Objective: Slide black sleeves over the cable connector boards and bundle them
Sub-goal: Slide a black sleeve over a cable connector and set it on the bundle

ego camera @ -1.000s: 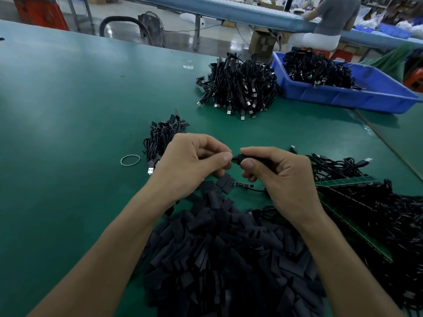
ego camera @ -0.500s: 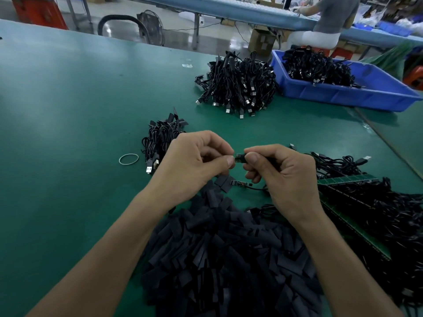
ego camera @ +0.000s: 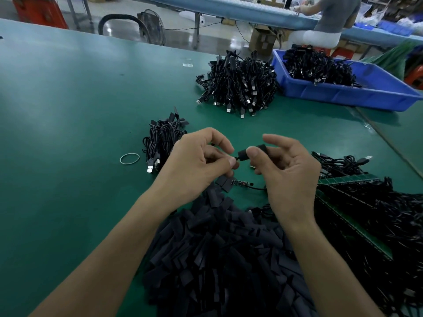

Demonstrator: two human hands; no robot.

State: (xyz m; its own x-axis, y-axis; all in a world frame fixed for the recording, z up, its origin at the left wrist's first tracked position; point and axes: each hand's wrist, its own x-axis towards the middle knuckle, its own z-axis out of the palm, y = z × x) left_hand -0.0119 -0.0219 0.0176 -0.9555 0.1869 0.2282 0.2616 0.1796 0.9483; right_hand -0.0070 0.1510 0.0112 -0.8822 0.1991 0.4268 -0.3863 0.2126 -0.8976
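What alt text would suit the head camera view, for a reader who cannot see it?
The left hand and right hand pinch one black sleeve between them above a green table. A heap of loose sleeves lies nearest, a bare connector board under the hands, USB cable bundles and a blue bin farther back.

sleeve pile — cropped below, seated person — cropped above

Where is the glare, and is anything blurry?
Head view: soft sheen on the table at left, bright reflections on the floor; left hand, right hand and the sleeve between them sharp; sleeve pile dark, smeared toward the bottom edge.
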